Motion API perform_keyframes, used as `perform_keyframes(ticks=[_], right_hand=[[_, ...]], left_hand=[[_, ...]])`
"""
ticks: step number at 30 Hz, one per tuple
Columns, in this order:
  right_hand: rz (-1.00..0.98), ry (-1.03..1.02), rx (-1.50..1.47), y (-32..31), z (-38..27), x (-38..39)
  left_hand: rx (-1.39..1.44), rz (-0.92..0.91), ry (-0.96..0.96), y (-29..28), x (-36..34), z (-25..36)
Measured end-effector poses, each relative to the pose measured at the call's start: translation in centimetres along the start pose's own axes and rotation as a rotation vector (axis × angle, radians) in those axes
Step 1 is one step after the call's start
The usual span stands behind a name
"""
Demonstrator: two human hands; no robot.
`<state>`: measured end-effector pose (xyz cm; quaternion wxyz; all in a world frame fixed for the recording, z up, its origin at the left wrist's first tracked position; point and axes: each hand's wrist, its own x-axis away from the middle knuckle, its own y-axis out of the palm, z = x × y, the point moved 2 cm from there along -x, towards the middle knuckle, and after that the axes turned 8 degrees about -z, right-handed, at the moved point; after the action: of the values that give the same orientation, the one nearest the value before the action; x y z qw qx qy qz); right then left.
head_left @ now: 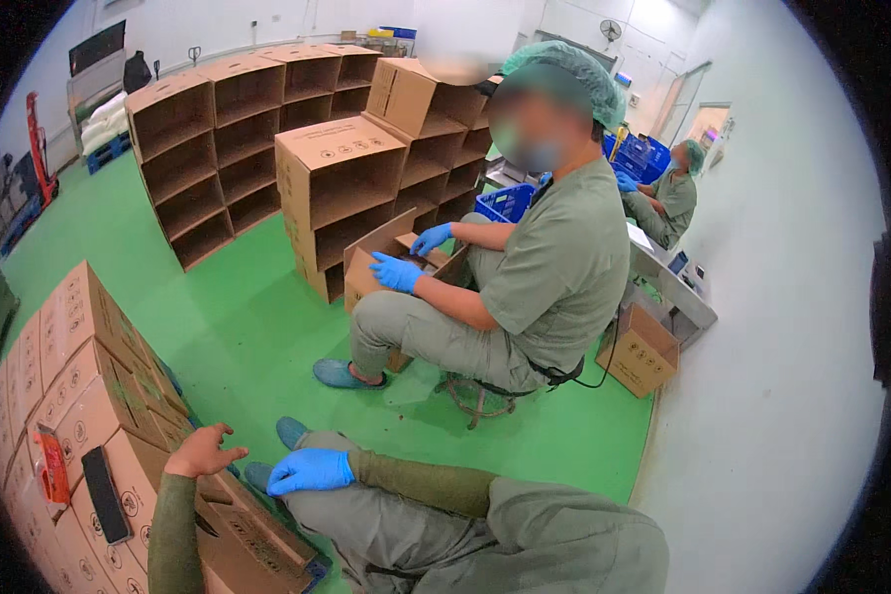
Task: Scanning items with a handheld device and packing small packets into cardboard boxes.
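My left hand [206, 450] is bare and holds nothing, its fingers apart, above the edge of a stack of closed cardboard boxes [79, 391]. On those boxes, left of that hand, lie a flat black rectangular object [107, 495] and an orange tool [51, 465] that looks like a tape dispenser. In a blue glove, my right hand [310, 471] lies over my knee with nothing visible in it. An open carton [252, 535] stands below my left hand, partly hidden by the forearm.
A co-worker [554, 267] on a wheeled stool [473, 396] has both gloved hands at an open carton [366, 252]. Stacked open boxes [238, 129] stand behind. Farther right sit another person [671, 198], blue crates [639, 156] and a carton [643, 351] by the wall.
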<state>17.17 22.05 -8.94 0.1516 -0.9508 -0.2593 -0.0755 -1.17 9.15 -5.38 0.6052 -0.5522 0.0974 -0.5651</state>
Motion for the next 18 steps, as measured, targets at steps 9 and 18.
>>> perform_keyframes(ticks=[9,18], right_hand=[[0.033,-0.32,-0.215,0.3,3.5,-1.8],[-0.117,-0.316,-0.017,-1.0,3.3,-2.7]], left_hand=[[0.012,0.02,0.065,-0.1,0.2,0.2],[0.078,0.004,0.09,0.4,0.2,0.7]])
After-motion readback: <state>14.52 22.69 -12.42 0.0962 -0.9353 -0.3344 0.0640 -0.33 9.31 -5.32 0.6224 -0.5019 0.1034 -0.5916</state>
